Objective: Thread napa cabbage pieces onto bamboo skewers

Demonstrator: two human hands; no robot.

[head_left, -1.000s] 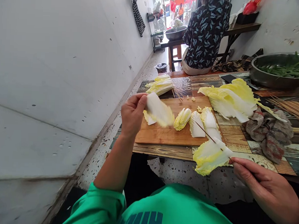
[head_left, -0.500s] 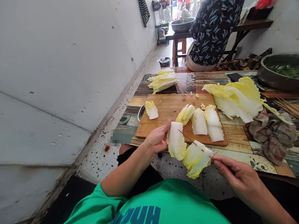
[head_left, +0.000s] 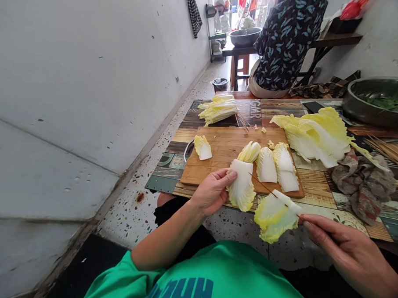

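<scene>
Head camera view: all positions refer to the cutting board [head_left: 223, 150]. Left hand [head_left: 213, 190]: thumb and fingers pinch the left side of a loose cabbage leaf piece [head_left: 242, 186], held up at the board's near edge. The piece has a straight-cut white upper end and a ruffled, pale-yellow lower margin. Right hand [head_left: 349, 248]: thumb and fingertips are closed narrowly on a thin brown skewer [head_left: 261, 183], in front of the board's near right corner. One skewered leaf [head_left: 275, 220] hangs from it, white rib uppermost, crinkled yellow-green blade below; the skewer runs through the rib. The free tip points toward the board and ends by the loose piece; contact cannot be determined.

On the board: a small leaf piece [head_left: 203, 148] at the left, a folded yellow cabbage heart [head_left: 249, 152] right of centre, and white-ribbed pieces [head_left: 285, 168] at the right end. Beyond the far left edge, a cabbage bundle [head_left: 218, 110] rests on the surface [head_left: 316, 189]. Right of the board: large leaves [head_left: 313, 136] and a crumpled cloth [head_left: 364, 187].
</scene>
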